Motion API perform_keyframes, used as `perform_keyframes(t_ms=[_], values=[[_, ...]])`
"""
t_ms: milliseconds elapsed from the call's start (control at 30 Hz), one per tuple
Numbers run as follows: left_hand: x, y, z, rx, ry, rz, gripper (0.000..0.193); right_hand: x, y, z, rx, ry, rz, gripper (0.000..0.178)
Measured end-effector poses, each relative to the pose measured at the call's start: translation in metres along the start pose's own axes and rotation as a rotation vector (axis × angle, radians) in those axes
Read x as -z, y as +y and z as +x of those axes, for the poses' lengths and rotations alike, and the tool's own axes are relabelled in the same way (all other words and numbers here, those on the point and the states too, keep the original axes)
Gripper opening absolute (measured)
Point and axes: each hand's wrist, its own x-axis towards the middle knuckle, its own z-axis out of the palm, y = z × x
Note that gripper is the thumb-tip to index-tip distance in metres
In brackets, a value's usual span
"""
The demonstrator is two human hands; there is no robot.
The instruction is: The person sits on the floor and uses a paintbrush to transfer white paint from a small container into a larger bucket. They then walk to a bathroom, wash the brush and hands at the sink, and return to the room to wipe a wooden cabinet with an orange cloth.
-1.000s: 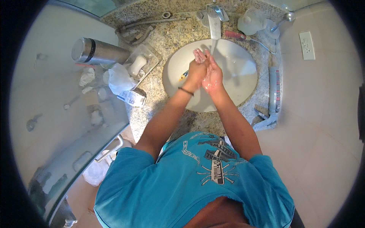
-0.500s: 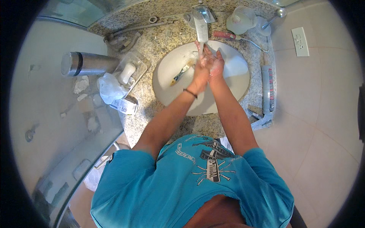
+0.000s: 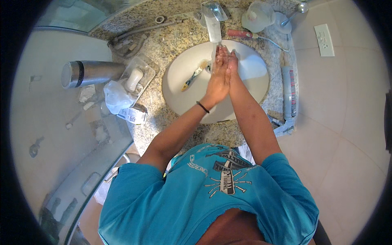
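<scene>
faucet [image 3: 212, 29] stands just beyond the hands [image 3: 219, 77], which touch each other.

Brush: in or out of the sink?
In: the brush lies inside the sink, within its rim, apart from the left hand and right hand.

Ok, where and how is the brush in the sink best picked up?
Probably by the handle, from above and the left: the brush lies slantwise, its slim handle end pointing lower left, apart from the left hand, its bristles near the drain.
</scene>
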Motion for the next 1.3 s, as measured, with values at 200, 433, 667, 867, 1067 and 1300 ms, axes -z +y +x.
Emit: perform_keyframes(t_ms=[200,433,667,867,1067,1300], values=[[0.032,-0.025,0.013,0.252,-0.246,-0.211,0.019,-0.001,0.004,-0.015,-0.234,-0.191,0.093,0.075],[0.056,-0.030,0.008,0.311,-0.199,-0.253,0.021,-0.010,-0.003,-0.017,-0.468,-0.260,0.020,0.089],[0.059,-0.023,0.010,0.342,-0.255,-0.296,0.011,-0.011,0.006,-0.005,-0.358,-0.188,-0.091,0.099],[0.058,-0.021,0.011,0.389,-0.230,-0.340,0.007,0.000,0.004,0.013,-0.471,-0.198,0.079,0.081],[0.061,-0.020,0.004,0.346,-0.216,-0.376,0.007,-0.006,0.002,0.006,-0.462,-0.193,0.080,0.082],[0.049,-0.036,0.010,0.366,-0.215,-0.296,0.008,-0.019,0.001,-0.013,-0.383,-0.208,-0.064,0.099]])
